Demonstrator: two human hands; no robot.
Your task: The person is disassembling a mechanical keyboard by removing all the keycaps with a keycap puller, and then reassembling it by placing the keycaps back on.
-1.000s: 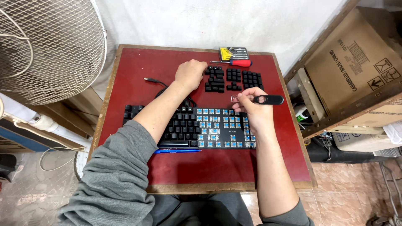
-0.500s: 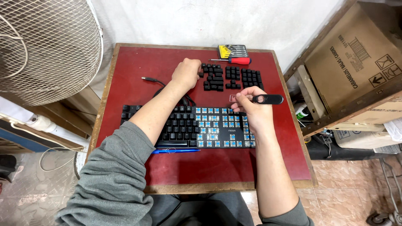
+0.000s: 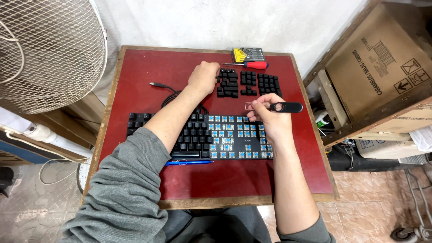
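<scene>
Pinched in the right hand (image 3: pixel 266 118) — a black keycap puller (image 3: pixel 286 107), above the keyboard (image 3: pixel 198 135); left hand (image 3: pixel 203 77) curls closed on loose keycaps (image 3: pixel 229 85) behind it.

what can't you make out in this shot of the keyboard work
Head view only:
- Middle of the keyboard: hidden under the left forearm.
- Whatever the left hand touches among the loose keycaps: covered by the hand.
- Tip of the black tool in the right hand: too small.
- Fan: cut off by the edge.
</scene>
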